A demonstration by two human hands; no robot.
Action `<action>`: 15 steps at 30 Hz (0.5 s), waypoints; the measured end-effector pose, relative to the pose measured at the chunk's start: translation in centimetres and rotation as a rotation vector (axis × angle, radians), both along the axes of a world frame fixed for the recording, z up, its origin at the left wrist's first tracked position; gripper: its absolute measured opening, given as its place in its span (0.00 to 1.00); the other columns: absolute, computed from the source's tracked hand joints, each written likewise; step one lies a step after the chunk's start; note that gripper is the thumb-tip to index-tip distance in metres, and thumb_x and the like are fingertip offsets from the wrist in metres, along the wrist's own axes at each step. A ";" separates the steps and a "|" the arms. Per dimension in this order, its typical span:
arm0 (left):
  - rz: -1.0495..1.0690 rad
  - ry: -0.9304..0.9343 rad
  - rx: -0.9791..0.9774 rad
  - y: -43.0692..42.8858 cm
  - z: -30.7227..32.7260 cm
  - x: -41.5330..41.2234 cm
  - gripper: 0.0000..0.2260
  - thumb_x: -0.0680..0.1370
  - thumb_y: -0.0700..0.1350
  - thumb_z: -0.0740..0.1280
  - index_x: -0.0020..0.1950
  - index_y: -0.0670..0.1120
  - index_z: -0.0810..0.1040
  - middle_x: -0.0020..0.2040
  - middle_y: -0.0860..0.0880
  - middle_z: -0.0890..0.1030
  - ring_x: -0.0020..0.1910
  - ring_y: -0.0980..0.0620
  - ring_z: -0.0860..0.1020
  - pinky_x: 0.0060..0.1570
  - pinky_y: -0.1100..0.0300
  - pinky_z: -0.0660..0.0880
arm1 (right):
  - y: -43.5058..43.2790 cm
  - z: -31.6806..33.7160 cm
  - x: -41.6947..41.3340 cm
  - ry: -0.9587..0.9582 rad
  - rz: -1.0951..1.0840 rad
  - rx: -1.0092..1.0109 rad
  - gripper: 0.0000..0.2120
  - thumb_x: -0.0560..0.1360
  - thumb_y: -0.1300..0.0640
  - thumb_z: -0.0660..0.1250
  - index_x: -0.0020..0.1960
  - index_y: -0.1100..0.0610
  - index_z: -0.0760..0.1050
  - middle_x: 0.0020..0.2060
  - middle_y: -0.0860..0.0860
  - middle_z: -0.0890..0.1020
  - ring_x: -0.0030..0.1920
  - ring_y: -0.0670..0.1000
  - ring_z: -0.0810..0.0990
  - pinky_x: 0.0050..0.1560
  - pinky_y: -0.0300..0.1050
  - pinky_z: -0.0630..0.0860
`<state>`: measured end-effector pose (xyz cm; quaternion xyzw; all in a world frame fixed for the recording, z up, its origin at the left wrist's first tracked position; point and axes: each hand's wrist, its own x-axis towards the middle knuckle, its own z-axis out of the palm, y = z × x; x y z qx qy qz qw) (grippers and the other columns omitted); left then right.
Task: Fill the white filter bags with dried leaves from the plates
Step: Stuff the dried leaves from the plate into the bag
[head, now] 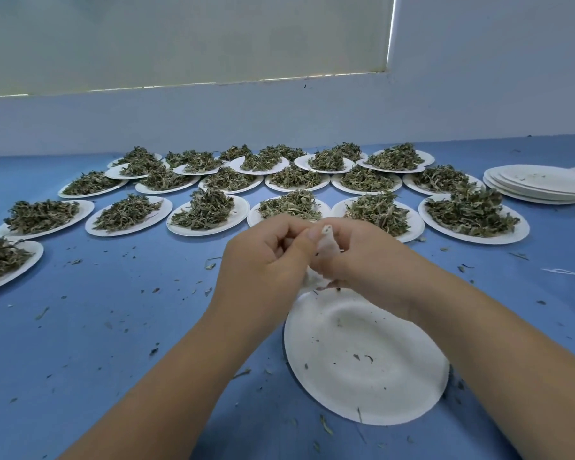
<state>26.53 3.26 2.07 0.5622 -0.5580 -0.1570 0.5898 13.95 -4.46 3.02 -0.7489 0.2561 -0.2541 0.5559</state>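
The filter bag (328, 249) was small, white and crumpled, mostly hidden between both hands, above the far rim of a nearly bare plate (362, 360) on the blue bench (113, 310). It stood roughly upright, narrow end uppermost. The left hand (263, 260) and right hand (372, 260) had curled fingers (276, 229) clamped on it.

From where I stand, most of the white filter bag (328, 248) is buried between the left hand (263, 260) and right hand (365, 257), so I can't tell how full it is. The left edge cuts off a leaf plate (35, 257). The right edge cuts off the stack of empty plates (541, 190) and a white string (571, 273).
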 end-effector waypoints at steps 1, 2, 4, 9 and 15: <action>-0.006 -0.001 -0.003 0.0 0.0 0.0 0.09 0.78 0.45 0.68 0.38 0.52 0.82 0.23 0.54 0.73 0.22 0.55 0.68 0.24 0.61 0.66 | 0.1 0.1 -0.2 0.015 0.017 -0.025 0.05 0.75 0.67 0.64 0.48 0.59 0.76 0.28 0.41 0.77 0.28 0.38 0.74 0.30 0.30 0.71; -0.016 -0.006 -0.002 0.1 -0.1 -0.1 0.10 0.78 0.45 0.68 0.37 0.52 0.81 0.23 0.53 0.72 0.22 0.55 0.68 0.25 0.60 0.66 | 0.3 0.2 -0.1 0.038 -0.008 -0.069 0.06 0.74 0.67 0.64 0.46 0.58 0.76 0.27 0.41 0.76 0.27 0.38 0.73 0.28 0.30 0.69; -0.044 -0.008 0.001 0.1 -0.2 -0.5 0.10 0.78 0.45 0.69 0.36 0.51 0.81 0.22 0.51 0.71 0.21 0.54 0.68 0.25 0.60 0.66 | 0.5 0.1 0.6 0.101 -0.143 -0.170 0.10 0.73 0.67 0.63 0.38 0.53 0.73 0.26 0.44 0.74 0.24 0.40 0.69 0.25 0.31 0.66; -0.072 0.018 0.032 0.1 -0.7 -0.6 0.10 0.77 0.44 0.69 0.36 0.49 0.79 0.22 0.49 0.70 0.21 0.51 0.69 0.24 0.63 0.66 | 0.3 -0.7 2.6 0.248 -0.347 -0.299 0.12 0.73 0.65 0.61 0.33 0.55 0.66 0.29 0.51 0.70 0.29 0.48 0.64 0.24 0.36 0.61; -0.030 -0.039 -0.079 0.2 0.0 0.3 0.08 0.77 0.48 0.67 0.39 0.54 0.83 0.24 0.51 0.72 0.23 0.52 0.69 0.24 0.64 0.66 | 0.1 -1.2 1.9 -0.026 -0.263 -0.117 0.08 0.75 0.60 0.66 0.37 0.58 0.77 0.29 0.51 0.78 0.29 0.44 0.74 0.30 0.37 0.72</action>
